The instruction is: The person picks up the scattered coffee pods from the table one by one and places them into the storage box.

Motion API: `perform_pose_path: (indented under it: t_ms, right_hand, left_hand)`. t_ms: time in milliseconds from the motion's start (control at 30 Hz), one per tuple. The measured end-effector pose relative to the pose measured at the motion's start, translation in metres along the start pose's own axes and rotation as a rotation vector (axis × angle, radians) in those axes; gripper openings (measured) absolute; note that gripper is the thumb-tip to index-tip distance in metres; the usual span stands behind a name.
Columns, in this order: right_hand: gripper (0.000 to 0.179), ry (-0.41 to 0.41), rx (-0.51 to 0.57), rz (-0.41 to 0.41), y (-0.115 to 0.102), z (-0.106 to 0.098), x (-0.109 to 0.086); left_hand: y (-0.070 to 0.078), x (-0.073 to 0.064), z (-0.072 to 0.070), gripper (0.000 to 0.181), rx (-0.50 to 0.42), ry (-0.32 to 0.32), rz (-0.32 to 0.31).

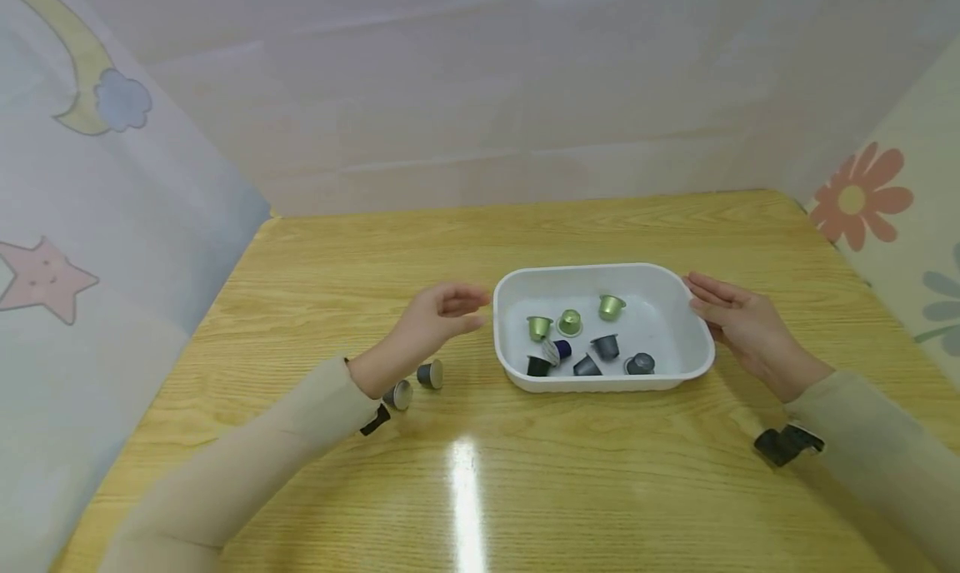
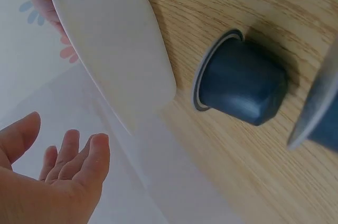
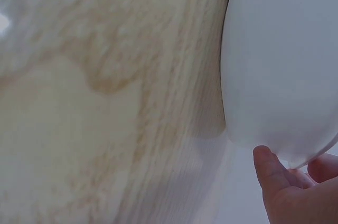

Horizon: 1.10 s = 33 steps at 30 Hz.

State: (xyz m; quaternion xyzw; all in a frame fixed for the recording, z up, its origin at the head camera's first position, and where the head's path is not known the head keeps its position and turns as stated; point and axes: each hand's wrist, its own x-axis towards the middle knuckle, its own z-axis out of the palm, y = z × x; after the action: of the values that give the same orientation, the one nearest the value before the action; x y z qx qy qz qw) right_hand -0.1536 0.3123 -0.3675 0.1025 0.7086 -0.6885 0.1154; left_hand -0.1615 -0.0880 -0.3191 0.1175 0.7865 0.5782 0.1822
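A white oblong tray [image 1: 600, 386] sits on the table, holding several coffee capsules: green ones such as this capsule [image 1: 611, 307], dark grey ones such as this capsule [image 1: 605, 346], a purple capsule [image 1: 562, 349] and a black capsule [image 1: 537, 366]. My left hand [image 1: 442, 319] is just off the tray's left end, fingers spread from the thumb and nothing between them. Against the tray's right end rests my right hand [image 1: 742, 327], its fingers extended along the outer wall. In the right wrist view, the fingers [image 3: 274, 174] are close to the tray's underside and rim.
Two dark blue-grey capsules, one capsule [image 1: 431, 375] and another capsule [image 1: 400, 395], lie on their sides on the wooden table [image 1: 570, 481] by my left wrist. Pale patterned sheets [image 1: 480, 98] surround the table at the back and sides.
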Motion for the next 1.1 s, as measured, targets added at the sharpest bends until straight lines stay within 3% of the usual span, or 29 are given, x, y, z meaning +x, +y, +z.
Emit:
perform_pose_path:
  t_ms: [300,767,1100]
  right_hand:
    - [0.073,0.007,-0.006,-0.008,0.001,0.000,0.000]
    - [0.073,0.011,-0.022,0.001,-0.001,0.001,-0.002]
    - [0.072,0.012,-0.019,0.013,-0.002,0.000,-0.001]
  left_hand:
    - [-0.002,-0.011,-0.012,0.041,0.026,0.009,0.013]
    - [-0.034,-0.026,-0.016,0.052,0.200,-0.006,0.013]
    - [-0.046,-0.031,-0.022,0.057,0.267,-0.071,-0.006]
